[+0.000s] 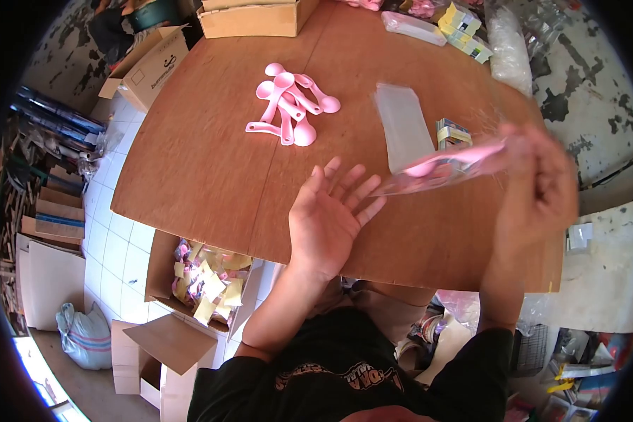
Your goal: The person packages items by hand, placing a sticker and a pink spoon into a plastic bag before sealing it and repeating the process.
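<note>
My right hand (540, 179), blurred by motion, pinches one end of a clear plastic bag (446, 169) with a pink measuring spoon inside. The bag stretches leftward above the table, its far end right at the fingertips of my left hand (330, 221). That hand is palm up with its fingers spread, holding nothing. Beyond it, several loose pink spoons (283, 83) lie in a heap on the brown wooden table (197, 155). A flat stack of clear bags (404, 126) rests right of the heap, beside a small bundle of printed cards (451, 133).
Below the table's left front edge stands a carton (160, 271) full of packed pieces with yellowish cards. An open cardboard box (250, 21) sits at the back edge. Yellow card bundles (464, 32) and a plastic roll (508, 53) occupy the back right corner.
</note>
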`<state>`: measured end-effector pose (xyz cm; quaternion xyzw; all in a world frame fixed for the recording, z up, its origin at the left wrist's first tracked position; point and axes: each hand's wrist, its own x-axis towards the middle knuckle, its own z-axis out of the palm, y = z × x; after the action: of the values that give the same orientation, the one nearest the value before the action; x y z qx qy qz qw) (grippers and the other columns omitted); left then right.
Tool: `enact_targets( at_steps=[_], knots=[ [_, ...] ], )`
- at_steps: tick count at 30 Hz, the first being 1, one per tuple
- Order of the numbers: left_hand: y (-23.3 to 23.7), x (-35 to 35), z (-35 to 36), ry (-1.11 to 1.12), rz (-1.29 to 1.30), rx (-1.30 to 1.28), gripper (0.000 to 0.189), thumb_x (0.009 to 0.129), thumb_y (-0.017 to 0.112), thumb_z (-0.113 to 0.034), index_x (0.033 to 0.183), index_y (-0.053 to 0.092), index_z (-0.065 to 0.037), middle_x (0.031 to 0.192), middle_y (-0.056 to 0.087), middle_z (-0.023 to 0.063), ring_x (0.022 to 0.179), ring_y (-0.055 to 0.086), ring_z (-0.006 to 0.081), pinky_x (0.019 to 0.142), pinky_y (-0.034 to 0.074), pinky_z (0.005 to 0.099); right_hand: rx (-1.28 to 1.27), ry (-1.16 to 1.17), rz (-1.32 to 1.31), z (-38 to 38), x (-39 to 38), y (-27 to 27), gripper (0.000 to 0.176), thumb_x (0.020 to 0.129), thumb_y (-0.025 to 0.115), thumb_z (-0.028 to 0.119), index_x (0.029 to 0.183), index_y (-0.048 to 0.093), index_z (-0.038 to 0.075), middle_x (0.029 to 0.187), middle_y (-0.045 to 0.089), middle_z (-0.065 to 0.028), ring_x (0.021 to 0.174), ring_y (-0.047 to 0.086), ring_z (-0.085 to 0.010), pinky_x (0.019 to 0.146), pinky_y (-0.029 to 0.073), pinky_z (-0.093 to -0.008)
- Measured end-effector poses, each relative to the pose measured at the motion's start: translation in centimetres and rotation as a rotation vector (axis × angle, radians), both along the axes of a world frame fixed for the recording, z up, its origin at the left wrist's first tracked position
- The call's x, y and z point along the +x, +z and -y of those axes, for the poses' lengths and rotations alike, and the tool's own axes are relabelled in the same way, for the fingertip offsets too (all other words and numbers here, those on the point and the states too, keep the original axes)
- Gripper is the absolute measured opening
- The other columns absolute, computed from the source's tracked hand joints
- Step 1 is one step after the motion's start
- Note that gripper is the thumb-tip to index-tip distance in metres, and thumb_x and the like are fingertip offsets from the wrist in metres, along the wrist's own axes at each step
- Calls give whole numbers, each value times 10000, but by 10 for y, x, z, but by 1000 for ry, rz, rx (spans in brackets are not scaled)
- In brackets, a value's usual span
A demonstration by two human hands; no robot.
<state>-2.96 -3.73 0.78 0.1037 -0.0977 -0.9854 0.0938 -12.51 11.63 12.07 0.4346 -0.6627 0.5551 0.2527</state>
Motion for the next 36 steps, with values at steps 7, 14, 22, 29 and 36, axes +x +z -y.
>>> enact_targets(
  at_steps=[7,14,22,29,36],
  knots=[
    [7,7,3,212,34,-285,504,894,519,-272,1334,363,-82,1276,443,145,1197,445,318,1046,328,513,248,-181,-251,34,-47,18,168,841,643,18,1006,672,22,802,686,-90,685,660,-122,589,506,-233],
    [18,0,15,503,-90,-1042,490,864,602,-87,1313,419,-10,1333,439,117,1259,397,260,1047,291,372,290,-25,-93,43,-7,13,172,852,626,-27,1020,665,-26,867,702,-90,777,665,-107,678,505,-202],
    [47,-1,4,286,-166,-1040,254,933,582,-120,1127,586,43,810,653,22,741,587,52,618,457,184,395,29,174,43,22,6,191,851,642,14,1041,653,17,780,680,-11,579,485,12,491,352,-165],
    [45,7,7,103,-106,-1103,205,966,509,-82,1085,613,48,824,646,5,680,532,5,550,423,161,446,96,-318,28,21,14,158,746,708,15,898,677,39,920,589,-82,656,537,-117,526,406,-219],
    [59,17,-1,139,-22,-1500,197,892,555,-34,1059,640,29,614,616,102,520,531,46,475,435,245,598,-50,-424,21,23,7,176,701,729,23,862,659,36,863,561,-49,637,554,-169,517,438,-270]
  ],
)
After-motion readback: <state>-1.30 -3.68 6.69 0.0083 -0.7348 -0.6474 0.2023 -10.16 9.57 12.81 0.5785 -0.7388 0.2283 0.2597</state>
